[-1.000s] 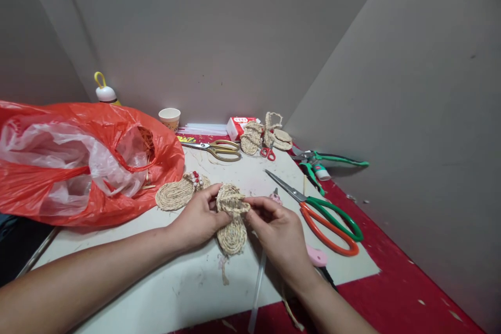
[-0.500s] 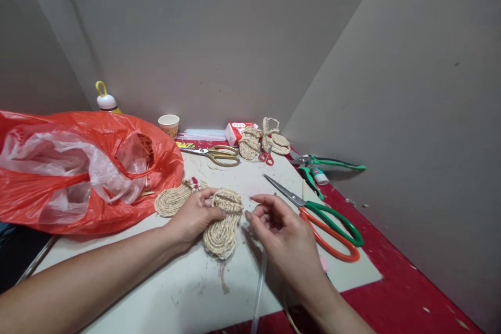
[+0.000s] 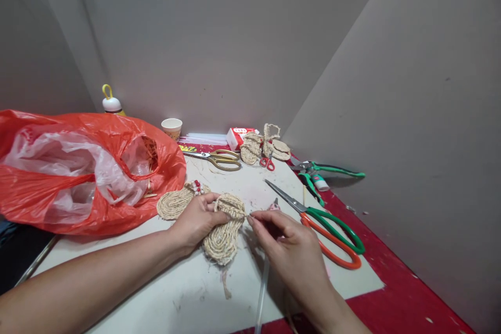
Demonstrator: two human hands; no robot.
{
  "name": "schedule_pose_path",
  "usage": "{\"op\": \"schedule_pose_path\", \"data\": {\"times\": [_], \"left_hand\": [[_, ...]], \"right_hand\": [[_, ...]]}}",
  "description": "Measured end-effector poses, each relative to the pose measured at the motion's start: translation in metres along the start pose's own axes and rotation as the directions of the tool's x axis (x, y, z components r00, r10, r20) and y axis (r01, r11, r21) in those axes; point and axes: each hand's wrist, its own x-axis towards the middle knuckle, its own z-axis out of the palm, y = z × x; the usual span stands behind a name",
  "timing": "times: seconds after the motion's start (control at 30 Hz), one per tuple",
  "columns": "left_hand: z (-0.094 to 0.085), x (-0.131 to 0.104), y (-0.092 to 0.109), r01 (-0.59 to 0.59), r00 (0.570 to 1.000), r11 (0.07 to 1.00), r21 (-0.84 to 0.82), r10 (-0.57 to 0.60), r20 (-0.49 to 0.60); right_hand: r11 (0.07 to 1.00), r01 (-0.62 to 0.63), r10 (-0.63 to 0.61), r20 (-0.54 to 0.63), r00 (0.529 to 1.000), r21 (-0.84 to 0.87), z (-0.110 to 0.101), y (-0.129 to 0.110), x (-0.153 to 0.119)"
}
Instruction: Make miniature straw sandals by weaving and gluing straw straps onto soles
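Observation:
A small woven straw slipper (image 3: 223,240) is gripped at its left edge by my left hand (image 3: 198,222), the thumb lying on its top. Close to its right edge, my right hand (image 3: 287,237) pinches thumb and forefinger together on what looks like a thin strand end, too small to make out surely. Behind my left hand lies a second straw slipper (image 3: 172,204) with red and white beads. A glue stick (image 3: 262,292) rests on the white board under my right hand, which partly hides a glue gun tip.
A red plastic bag (image 3: 168,188) fills the left. Large scissors (image 3: 332,255) lie at the right, green-handled pruners (image 3: 313,188) beyond them. Gold-handled scissors (image 3: 225,160), a paper cup (image 3: 172,128), a red-white box (image 3: 236,138) and more straw slippers (image 3: 250,148) stand along the back wall.
The thumb and forefinger of my right hand have closed together beside the slipper's edge. My left hand keeps its hold. The whole view has shifted slightly.

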Motion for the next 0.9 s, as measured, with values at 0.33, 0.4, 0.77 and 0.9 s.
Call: {"op": "schedule_pose_path", "data": {"times": [0.33, 0.4, 0.77, 0.9], "left_hand": [[0.002, -0.001, 0.004, 0.069, 0.998, 0.998, -0.006, -0.069, -0.012], [0.002, -0.001, 0.003, 0.076, 0.997, 0.997, -0.007, -0.076, 0.005], [0.004, -0.004, -0.002, 0.066, 0.996, 0.998, -0.004, -0.066, 0.067], [0.004, -0.003, -0.004, 0.049, 0.998, 0.999, -0.014, -0.048, 0.046]], "right_hand": [[0.996, -0.019, 0.013, 0.072, 0.997, 0.082, 0.0, -0.002, 0.003], [0.996, -0.03, 0.023, 0.074, 0.997, 0.087, 0.0, -0.003, 0.003], [0.922, -0.288, 0.258, 0.144, 0.955, 0.26, -0.004, -0.011, 0.006], [0.89, -0.338, 0.291, 0.19, 0.938, 0.306, -0.004, -0.013, 0.008]]}}
